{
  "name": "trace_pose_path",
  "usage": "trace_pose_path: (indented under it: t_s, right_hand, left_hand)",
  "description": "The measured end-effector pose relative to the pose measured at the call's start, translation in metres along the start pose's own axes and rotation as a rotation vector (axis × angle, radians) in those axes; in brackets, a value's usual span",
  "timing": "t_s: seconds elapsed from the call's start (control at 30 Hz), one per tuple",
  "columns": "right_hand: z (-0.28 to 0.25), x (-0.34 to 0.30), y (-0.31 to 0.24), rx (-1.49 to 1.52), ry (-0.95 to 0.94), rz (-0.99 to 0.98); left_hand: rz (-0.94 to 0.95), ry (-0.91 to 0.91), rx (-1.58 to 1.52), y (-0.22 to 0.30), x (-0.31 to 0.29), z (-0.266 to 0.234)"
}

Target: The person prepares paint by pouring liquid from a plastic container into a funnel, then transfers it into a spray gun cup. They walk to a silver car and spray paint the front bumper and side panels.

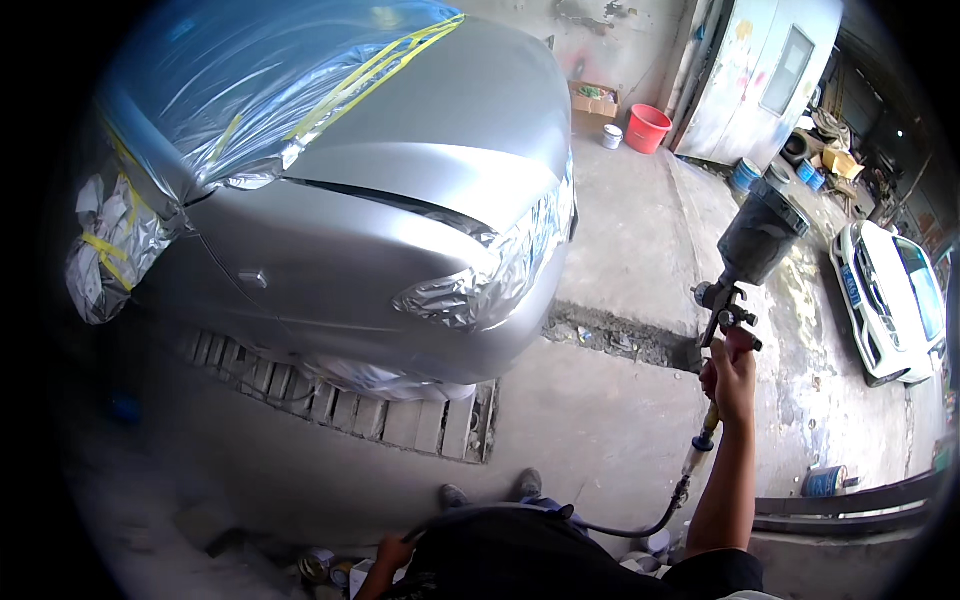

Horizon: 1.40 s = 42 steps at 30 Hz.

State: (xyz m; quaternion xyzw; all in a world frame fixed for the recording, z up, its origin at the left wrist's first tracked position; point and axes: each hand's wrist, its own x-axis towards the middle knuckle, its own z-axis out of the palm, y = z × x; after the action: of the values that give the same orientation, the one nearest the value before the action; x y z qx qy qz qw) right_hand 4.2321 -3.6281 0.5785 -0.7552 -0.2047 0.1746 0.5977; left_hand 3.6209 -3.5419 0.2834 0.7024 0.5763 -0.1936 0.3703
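In my right hand (736,388) is a spray gun (728,318), held up to the right of the car by its red handle. A dark paint cup (762,232) sits on top of the gun, tilted. From the gun's lower end, an air hose (655,528) loops down and passes across my waist. My left hand (393,553) is low at my left side, closed around the hose. Left of the gun stands a silver-grey car (350,255). Blue plastic film (270,75) with yellow tape covers its upper part, and foil (465,290) covers its headlight.
A slatted grate (400,420) lies beside the car, and a rough trench (630,335) crosses the floor ahead. A red bucket (648,130) and a cardboard box (595,100) stand by the wall. A white car (890,300) is parked at the right; a blue can (825,482) is nearer.
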Motion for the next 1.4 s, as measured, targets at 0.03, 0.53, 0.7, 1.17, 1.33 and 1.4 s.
trace_pose_path:
  t_s: [0.03, 0.53, 0.7, 1.17, 1.33, 1.4]
  right_hand:
    - [-0.005, -0.002, 0.007, -0.008, 0.003, 0.009]
    - [-0.042, 0.011, 0.079, 0.198, -0.219, 0.029]
    - [-0.037, 0.007, 0.062, 0.207, -0.289, 0.05]
    - [0.042, -0.05, -0.046, 0.179, -0.324, 0.003]
    - [0.083, -0.075, -0.077, 0.201, -0.355, 0.0]
    - [0.097, -0.089, -0.093, 0.112, -0.292, -0.02]
  left_hand:
    - [-0.037, -0.002, -0.032, 0.013, -0.01, -0.01]
    - [-0.091, -0.087, 0.33, 0.046, -0.017, 0.007]
    - [-0.039, -0.046, 0.304, 0.022, 0.003, 0.026]
    - [0.019, -0.06, 0.173, 0.032, 0.01, -0.033]
    - [0.073, -0.05, 0.123, -0.043, 0.043, -0.04]
    - [0.174, 0.008, 0.069, -0.089, 0.071, -0.034]
